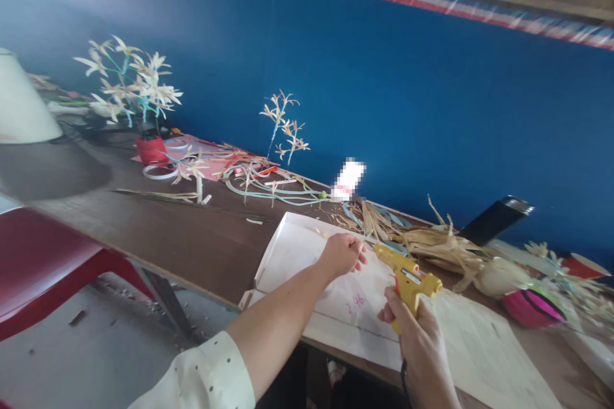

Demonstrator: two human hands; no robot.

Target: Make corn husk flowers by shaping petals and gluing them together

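Observation:
My right hand [422, 339] is wrapped around the handle of a yellow hot glue gun [407, 276], its nozzle pointing left. Just left of that nozzle is my left hand [343, 254], fingers pinched together; what they hold is too small and hidden to name. Both hands are above a white cardboard sheet [307, 236] with folded-up edges and pink handwritten figures. Dried tan husks [432, 246] lie beyond the glue gun, to its right.
Husk flowers stand in a red pot [152, 150] at the left, near coiled pale tubing [273, 195]. A black cylinder [496, 220] leans at the right, behind a pink round item [532, 308]. A blue partition [432, 108] runs along the back; a red chair [48, 262] is front left.

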